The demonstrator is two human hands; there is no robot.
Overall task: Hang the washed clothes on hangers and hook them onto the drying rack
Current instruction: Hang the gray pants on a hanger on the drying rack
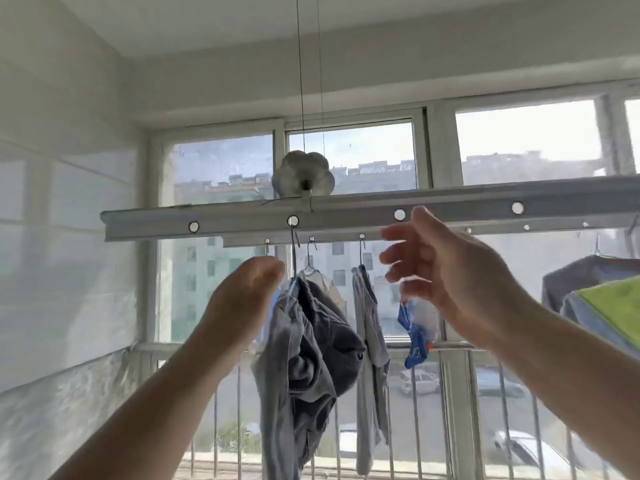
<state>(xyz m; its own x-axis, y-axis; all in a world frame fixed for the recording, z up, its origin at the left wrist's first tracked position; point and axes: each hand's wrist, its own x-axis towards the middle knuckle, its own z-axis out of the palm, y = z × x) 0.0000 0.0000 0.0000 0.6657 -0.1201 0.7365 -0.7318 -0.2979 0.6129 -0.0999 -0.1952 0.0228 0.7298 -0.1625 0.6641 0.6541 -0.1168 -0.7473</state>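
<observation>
The drying rack's near rail (pixel 346 209) is a grey metal bar with round holes, running across the view overhead. A wire hanger hook (pixel 294 237) sits in one hole, and a dark grey garment (pixel 311 344) hangs bunched from it. My left hand (pixel 242 299) is raised just left of that hanger, its fingertips hidden behind the hand near the hanger's shoulder. My right hand (pixel 446 271) is lifted below the rail to the right, fingers spread and holding nothing. A second rail (pixel 311 241) behind carries more hangers.
A light grey garment (pixel 370 341) and a blue and white item (pixel 417 330) hang from the far rail. Dark clothes (pixel 585 275) and a green cloth (pixel 620 306) hang at the right. Window bars (pixel 446 403) and a white wall (pixel 69 237) enclose the balcony.
</observation>
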